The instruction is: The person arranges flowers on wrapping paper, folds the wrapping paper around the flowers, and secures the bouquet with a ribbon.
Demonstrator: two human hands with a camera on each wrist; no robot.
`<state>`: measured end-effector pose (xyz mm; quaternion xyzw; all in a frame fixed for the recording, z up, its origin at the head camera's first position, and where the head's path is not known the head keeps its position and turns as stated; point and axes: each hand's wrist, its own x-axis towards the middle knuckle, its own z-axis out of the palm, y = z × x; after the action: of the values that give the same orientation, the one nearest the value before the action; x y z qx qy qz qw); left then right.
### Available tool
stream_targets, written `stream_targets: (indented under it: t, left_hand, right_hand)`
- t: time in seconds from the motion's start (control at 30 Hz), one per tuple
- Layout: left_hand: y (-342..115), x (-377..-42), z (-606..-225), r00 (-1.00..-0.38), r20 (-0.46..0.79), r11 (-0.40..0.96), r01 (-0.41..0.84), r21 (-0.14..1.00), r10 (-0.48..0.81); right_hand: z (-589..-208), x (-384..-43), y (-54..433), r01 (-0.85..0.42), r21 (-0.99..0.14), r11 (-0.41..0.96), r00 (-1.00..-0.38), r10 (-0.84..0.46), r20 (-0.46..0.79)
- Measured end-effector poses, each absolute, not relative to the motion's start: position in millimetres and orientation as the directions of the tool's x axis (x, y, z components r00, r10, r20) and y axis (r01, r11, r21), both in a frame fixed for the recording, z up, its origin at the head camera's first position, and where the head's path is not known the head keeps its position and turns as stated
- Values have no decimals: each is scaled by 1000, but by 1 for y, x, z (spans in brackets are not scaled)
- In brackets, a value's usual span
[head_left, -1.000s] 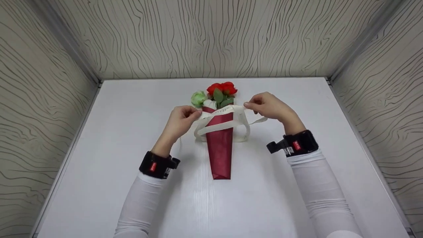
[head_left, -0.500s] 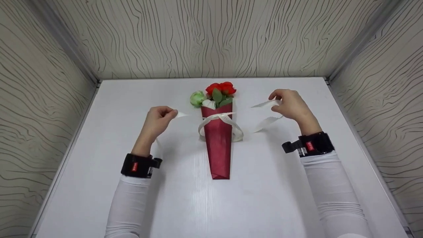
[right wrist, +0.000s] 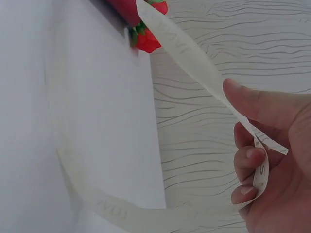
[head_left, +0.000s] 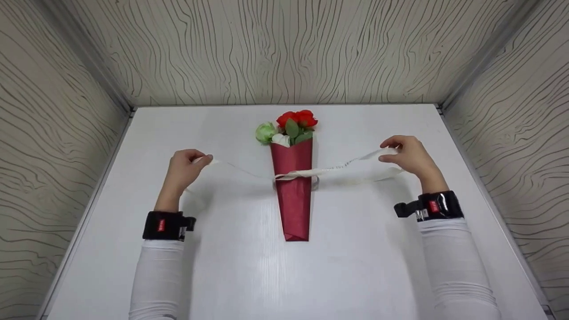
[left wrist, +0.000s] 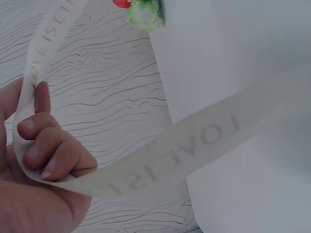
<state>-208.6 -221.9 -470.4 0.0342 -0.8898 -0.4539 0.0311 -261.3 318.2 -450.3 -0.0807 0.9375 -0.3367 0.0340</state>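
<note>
A bouquet in dark red wrapping paper (head_left: 293, 204) lies on the white table, its blooms pointing away from me. A cream ribbon (head_left: 324, 171) printed with lettering crosses the front of the wrap, twisted where it passes over the middle. On the left, my left hand (head_left: 186, 173) pinches one end of the ribbon; in the left wrist view the ribbon (left wrist: 189, 145) runs through its curled fingers. Out to the right, my right hand (head_left: 411, 160) grips the other end, and a loop of ribbon (right wrist: 121, 209) hangs below it in the right wrist view.
Red flowers (head_left: 297, 118), a green-white flower (head_left: 266, 133) and leaves stick out of the wrap's top. The white table (head_left: 355, 258) is bounded by wood-patterned panels (head_left: 284, 53) at the back and both sides.
Both hands have spread apart to either side, drawing the ribbon out. Its loop around the wrap has tightened and slid down toward the middle of the paper. The bouquet has barely moved.
</note>
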Motion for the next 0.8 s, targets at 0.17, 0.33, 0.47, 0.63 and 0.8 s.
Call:
stream_targets:
  t: [0.17,0.33,0.47,0.63,0.8]
  left_hand:
    - [-240,-207,-482,-990,-6,603,-92,793,-143]
    - [-258,-206,-490,-976,-12,620,-148,770,-217]
    - [-272,-205,-499,-965,2,645,-175,744,-264]
    - [-284,-203,-511,-957,-2,667,-203,717,-289]
    - [-289,-202,-521,-955,-51,666,-241,706,-292]
  right_hand:
    - [-471,-258,336,-95,-628,773,-992,-126,-6]
    - [-487,-254,349,-90,-601,794,-995,-103,14]
    - [-498,-251,356,-81,-599,796,-995,-99,2]
    - [-512,-248,363,-72,-604,794,-996,-92,-1]
    - [-526,-244,369,-45,-604,795,-998,-68,-16]
